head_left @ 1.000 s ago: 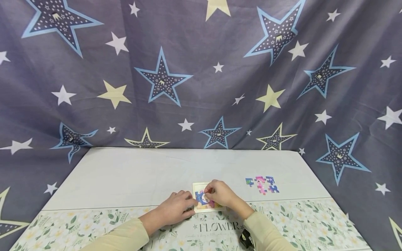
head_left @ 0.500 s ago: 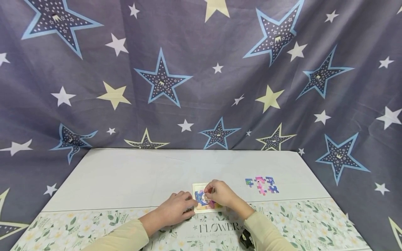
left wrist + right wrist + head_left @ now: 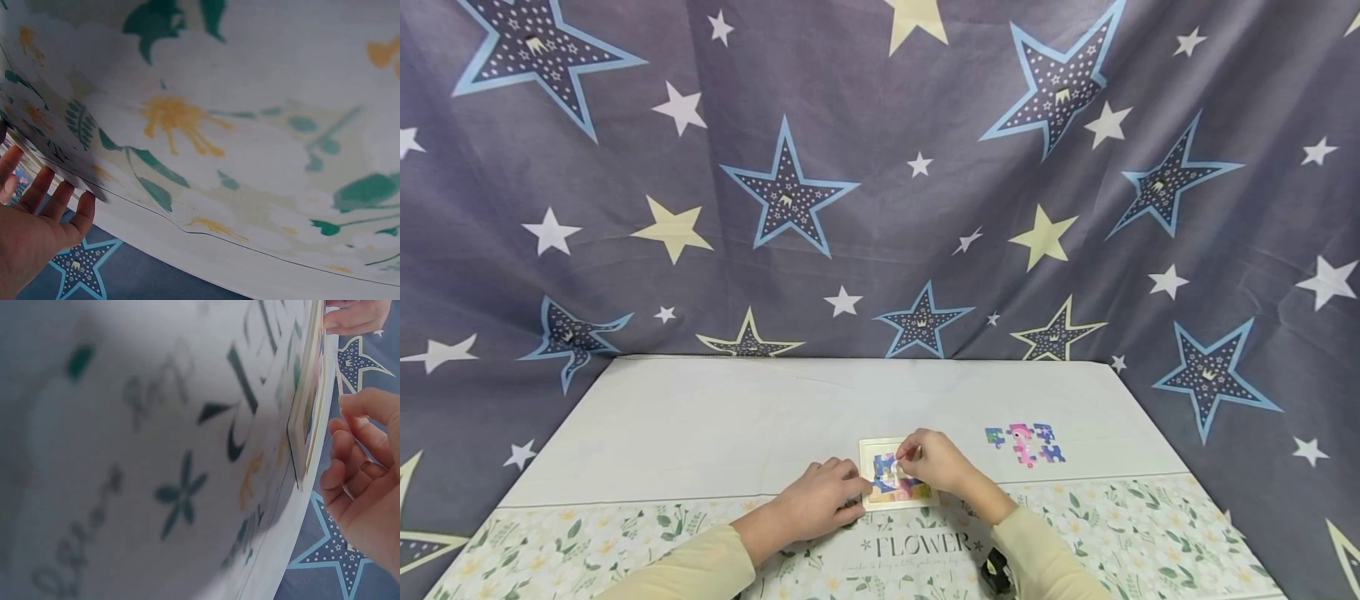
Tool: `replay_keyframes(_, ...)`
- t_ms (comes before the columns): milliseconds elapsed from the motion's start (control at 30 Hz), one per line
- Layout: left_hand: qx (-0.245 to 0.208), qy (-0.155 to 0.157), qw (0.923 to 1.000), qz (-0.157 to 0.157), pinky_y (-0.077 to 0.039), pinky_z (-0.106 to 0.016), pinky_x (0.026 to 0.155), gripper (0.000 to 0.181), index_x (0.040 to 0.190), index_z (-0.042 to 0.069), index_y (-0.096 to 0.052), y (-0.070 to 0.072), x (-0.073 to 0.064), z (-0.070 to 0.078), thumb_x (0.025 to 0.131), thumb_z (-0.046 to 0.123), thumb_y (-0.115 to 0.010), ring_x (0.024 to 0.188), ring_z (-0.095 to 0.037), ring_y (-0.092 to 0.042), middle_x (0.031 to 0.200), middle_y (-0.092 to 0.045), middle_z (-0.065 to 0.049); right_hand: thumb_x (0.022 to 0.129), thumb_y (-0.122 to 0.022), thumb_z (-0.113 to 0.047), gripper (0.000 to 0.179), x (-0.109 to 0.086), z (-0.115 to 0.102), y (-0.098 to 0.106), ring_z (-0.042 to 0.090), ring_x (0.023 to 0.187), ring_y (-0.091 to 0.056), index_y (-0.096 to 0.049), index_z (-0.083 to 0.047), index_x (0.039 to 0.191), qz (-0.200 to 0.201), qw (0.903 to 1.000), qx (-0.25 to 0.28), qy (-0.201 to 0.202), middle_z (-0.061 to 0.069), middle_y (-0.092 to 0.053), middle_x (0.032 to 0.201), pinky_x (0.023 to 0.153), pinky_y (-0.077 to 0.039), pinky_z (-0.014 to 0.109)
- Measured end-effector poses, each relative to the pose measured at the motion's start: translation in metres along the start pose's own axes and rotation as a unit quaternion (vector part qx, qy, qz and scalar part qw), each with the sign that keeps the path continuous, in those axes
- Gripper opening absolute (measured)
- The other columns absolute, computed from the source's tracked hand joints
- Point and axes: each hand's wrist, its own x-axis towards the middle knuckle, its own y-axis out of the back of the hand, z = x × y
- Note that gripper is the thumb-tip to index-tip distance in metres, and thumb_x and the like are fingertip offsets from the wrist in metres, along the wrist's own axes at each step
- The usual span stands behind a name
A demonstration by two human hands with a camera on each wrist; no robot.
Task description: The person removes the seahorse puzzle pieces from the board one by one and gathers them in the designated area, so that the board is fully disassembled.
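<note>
A small cream-framed puzzle tray point(image 3: 872, 442) lies on the table. Inside it, joined blue jigsaw pieces point(image 3: 882, 472) sit above a row of orange and pink ones point(image 3: 895, 494). My right hand point(image 3: 938, 462) is over the tray's right part, thumb and forefinger pinching a pale puzzle piece point(image 3: 901, 472) that the fingertips partly cover. My left hand point(image 3: 820, 498) rests at the tray's left edge, relaxed fingers touching the frame. In the left wrist view, the fingers point(image 3: 59, 199) spread loosely along that edge. The right wrist view has the tray point(image 3: 305, 419) edge-on beside the curled right fingers.
Right of the tray lie several loose puzzle pieces: pink ones point(image 3: 1022, 440), blue ones point(image 3: 1052, 453) and a blue-green one point(image 3: 995, 437). A floral cloth point(image 3: 647, 533) with "FLOWER" lettering covers the near part of the table. A star-patterned curtain point(image 3: 850, 275) hangs behind.
My right hand has moved slightly right, and the blue pieces in the tray have shifted right with it, leaving a gap at the left rim. The left hand has stayed still.
</note>
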Motion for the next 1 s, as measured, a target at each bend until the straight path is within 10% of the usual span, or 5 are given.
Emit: replay_keyframes(1000, -0.014, 0.017, 0.9997, -0.013, -0.042, -0.038, 0.085, 0.029, 0.119, 0.03, -0.061, 0.001, -0.001, 0.002, 0.094, 0.041, -0.051, 0.099, -0.009, -0.05, 0.111, -0.055, 0.007, 0.083, -0.067, -0.012, 0.006, -0.022, 0.027, 0.022, 0.007, 0.068, -0.048, -0.067, -0.006, 0.081, 0.041, 0.999, -0.011, -0.015, -0.001, -0.057, 0.079, 0.058, -0.043, 0.019)
